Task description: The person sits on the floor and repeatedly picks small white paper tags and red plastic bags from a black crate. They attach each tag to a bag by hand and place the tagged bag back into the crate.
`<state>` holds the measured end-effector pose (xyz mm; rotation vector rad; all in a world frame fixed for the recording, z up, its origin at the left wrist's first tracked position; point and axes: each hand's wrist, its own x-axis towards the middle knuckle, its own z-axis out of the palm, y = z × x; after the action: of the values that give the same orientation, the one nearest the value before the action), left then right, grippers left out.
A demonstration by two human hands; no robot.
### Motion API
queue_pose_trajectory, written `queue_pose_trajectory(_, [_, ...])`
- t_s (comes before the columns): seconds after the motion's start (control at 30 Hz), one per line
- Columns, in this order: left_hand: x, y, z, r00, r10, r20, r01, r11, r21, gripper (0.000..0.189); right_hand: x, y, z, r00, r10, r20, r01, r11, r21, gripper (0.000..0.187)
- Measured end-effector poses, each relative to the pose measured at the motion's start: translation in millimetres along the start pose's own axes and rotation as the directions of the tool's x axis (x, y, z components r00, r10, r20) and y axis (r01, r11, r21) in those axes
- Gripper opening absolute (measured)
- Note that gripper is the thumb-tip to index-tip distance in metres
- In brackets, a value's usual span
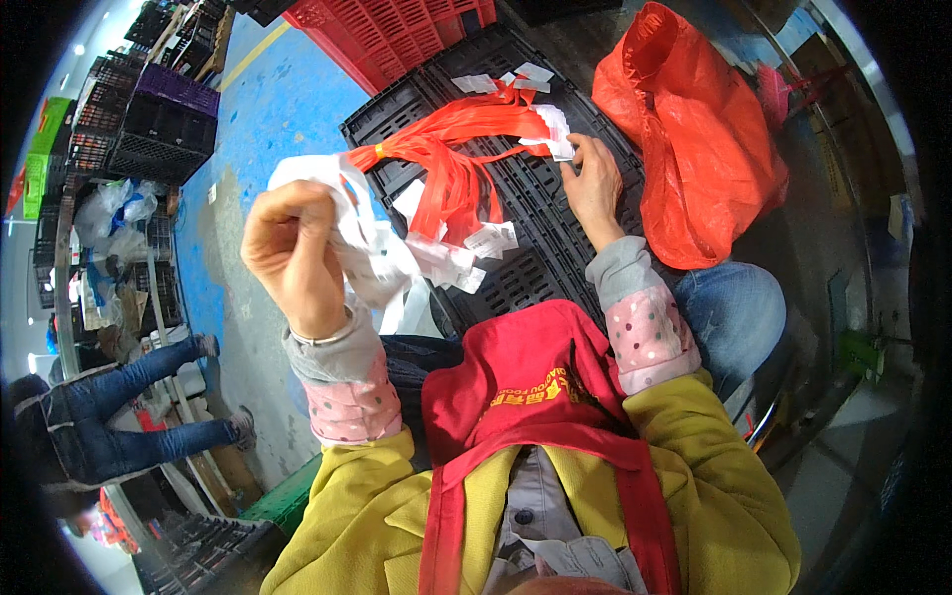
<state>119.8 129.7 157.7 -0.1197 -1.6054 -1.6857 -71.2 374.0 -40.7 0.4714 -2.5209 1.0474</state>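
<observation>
My left hand (294, 253), raised and curled at the left, is closed on a white plastic bag or film (379, 260) that hangs beside it. A bundle of red plastic strips (446, 134), tied with a yellow band (380, 151), lies on a black plastic crate (520, 279). White paper tags (491, 239) are on the strips' ends. With bent fingers, my right hand (595, 182) touches a stack of white tags (554, 130) at the bundle's upper right end. Whether its fingertips grip a tag cannot be told.
An orange-red woven sack (692, 149) stands right of the crate. Beyond the crate is a red plastic crate (394, 37). At the left, a person in jeans (134, 416) is near shelving, with stacked dark crates (163, 126) farther up. A green crate (286, 494) sits low at the left.
</observation>
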Motion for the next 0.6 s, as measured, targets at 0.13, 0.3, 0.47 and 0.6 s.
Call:
queue_pose_trajectory(0.13, [-9.8,-4.2,21.7,0.964,-0.251,0.085,0.235,0.959,0.158,0.018,-2.8,18.2,15.2,1.0,0.029,0.008,-0.029,0.999,0.016,0.031])
queue_pose_trajectory(0.3, [-15.6,-50.0,36.7,0.839,-0.449,0.307,0.366,0.884,0.291,0.05,2.0,22.6,18.6,0.999,0.049,-0.008,-0.049,0.996,0.072,0.022])
queue_pose_trajectory(0.47, [-25.5,-79.3,27.2,0.79,-0.551,0.268,0.452,0.82,0.352,0.026,2.5,17.8,12.4,0.995,0.013,-0.097,-0.001,0.992,0.127,0.022])
queue_pose_trajectory(0.6, [-26.9,-89.5,21.6,0.795,-0.59,0.143,0.519,0.783,0.343,0.014,2.6,1.5,1.9,0.994,0.085,-0.062,-0.069,0.97,0.231,0.021])
